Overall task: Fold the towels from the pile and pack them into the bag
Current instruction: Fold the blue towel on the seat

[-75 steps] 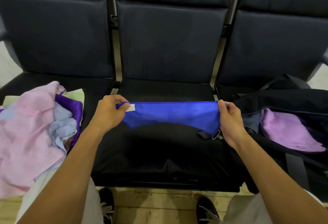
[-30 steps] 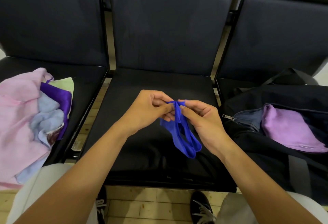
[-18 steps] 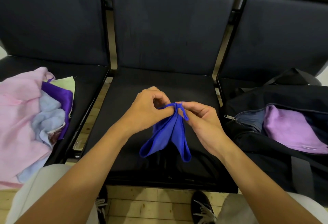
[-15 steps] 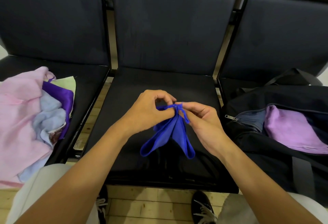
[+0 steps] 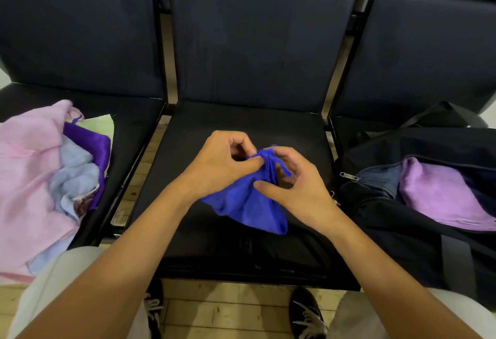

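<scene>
Black bag [image 5: 381, 204] holds a lilac towel [image 5: 440, 193].

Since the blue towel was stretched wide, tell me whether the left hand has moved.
Yes. The left hand has moved right, away from the towel pile, to mid-seat, meeting the right hand on the blue towel.

Middle seat [image 5: 241, 244] lies bare of loose items around both hands and the blue towel [image 5: 247, 204] held above it. Left seat is blocked by the towel pile [image 5: 35, 183]. Right seat is filled by the open bag [image 5: 402, 218]; its mouth is partly taken by a lilac towel [image 5: 442, 193].
</scene>
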A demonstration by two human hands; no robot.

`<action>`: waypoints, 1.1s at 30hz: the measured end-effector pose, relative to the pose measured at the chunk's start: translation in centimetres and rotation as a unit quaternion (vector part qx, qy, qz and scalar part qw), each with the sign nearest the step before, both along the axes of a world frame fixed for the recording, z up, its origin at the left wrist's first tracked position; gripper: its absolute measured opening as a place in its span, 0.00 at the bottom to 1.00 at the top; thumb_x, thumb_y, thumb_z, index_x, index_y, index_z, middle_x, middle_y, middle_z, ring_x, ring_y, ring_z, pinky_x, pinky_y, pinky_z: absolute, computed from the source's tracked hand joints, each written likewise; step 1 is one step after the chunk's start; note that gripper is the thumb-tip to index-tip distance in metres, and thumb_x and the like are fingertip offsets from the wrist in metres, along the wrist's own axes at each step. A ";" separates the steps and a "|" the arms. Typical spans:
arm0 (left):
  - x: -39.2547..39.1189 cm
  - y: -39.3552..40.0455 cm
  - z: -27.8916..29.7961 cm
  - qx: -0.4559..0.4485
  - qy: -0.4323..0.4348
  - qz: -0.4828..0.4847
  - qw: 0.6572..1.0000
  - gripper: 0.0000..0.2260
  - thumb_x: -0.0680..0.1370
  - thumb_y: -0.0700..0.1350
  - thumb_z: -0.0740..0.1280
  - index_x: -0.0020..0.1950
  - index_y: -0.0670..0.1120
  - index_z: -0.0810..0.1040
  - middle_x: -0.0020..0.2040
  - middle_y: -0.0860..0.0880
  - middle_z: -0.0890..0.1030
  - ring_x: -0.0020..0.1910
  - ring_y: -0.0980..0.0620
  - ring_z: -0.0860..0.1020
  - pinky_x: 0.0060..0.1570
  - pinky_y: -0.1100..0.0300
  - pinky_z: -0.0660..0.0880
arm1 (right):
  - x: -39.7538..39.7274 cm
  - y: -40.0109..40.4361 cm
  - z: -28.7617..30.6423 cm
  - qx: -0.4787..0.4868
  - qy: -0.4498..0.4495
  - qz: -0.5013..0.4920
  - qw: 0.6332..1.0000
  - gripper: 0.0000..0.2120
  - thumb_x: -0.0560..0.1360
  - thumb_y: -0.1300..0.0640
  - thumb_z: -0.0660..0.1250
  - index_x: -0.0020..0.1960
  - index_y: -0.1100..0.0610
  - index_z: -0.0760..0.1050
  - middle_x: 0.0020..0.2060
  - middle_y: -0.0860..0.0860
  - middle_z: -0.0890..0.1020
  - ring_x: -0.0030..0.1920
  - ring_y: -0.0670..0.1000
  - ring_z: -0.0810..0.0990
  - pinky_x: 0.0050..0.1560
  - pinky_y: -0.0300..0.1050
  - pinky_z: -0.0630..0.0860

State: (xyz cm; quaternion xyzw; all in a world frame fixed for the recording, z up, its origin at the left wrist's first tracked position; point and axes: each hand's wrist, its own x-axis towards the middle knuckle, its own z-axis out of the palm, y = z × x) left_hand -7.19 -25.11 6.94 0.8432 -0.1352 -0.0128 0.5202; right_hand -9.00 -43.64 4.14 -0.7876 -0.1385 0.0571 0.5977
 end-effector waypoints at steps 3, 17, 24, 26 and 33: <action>0.1 0.4 0.4 -0.010 0.014 0.015 1.000 0.02 0.74 0.39 0.72 0.44 0.43 0.80 0.44 0.48 0.83 0.44 0.54 0.82 0.46 0.65 0.80 | 0.2 0.0 -0.2 -0.038 -0.003 -0.026 0.999 0.19 0.73 0.67 0.73 0.59 0.52 0.77 0.50 0.44 0.83 0.51 0.43 0.83 0.49 0.36 0.79; 0.6 3.7 1.9 -0.126 0.027 0.101 0.986 0.05 0.73 0.37 0.73 0.45 0.44 0.80 0.46 0.46 0.84 0.49 0.49 0.83 0.49 0.58 0.80 | 1.7 -2.9 0.1 -0.148 -0.031 -0.041 0.988 0.05 0.77 0.53 0.70 0.49 0.52 0.76 0.43 0.46 0.82 0.45 0.44 0.82 0.45 0.43 0.81; 0.8 4.6 2.1 -0.161 0.037 0.165 0.972 0.05 0.74 0.38 0.72 0.43 0.47 0.79 0.43 0.51 0.83 0.43 0.57 0.83 0.40 0.68 0.77 | 1.4 -2.6 0.4 -0.155 -0.140 -0.031 0.977 0.08 0.76 0.60 0.72 0.48 0.51 0.74 0.44 0.44 0.79 0.48 0.47 0.81 0.49 0.46 0.81; 0.9 4.9 2.1 -0.168 0.045 0.178 0.969 0.04 0.75 0.39 0.72 0.44 0.47 0.80 0.43 0.50 0.84 0.44 0.56 0.83 0.40 0.66 0.77 | 1.3 -2.6 0.4 -0.154 -0.159 -0.032 0.975 0.07 0.73 0.60 0.75 0.46 0.53 0.78 0.45 0.45 0.80 0.47 0.47 0.81 0.48 0.46 0.81; 0.9 5.5 2.3 -0.162 0.050 0.189 0.967 0.03 0.75 0.39 0.71 0.45 0.46 0.80 0.45 0.49 0.83 0.45 0.54 0.82 0.43 0.63 0.78 | 1.3 -2.7 0.2 -0.244 -0.210 -0.004 0.947 0.09 0.72 0.53 0.75 0.50 0.56 0.85 0.49 0.45 0.81 0.51 0.40 0.80 0.52 0.30 0.76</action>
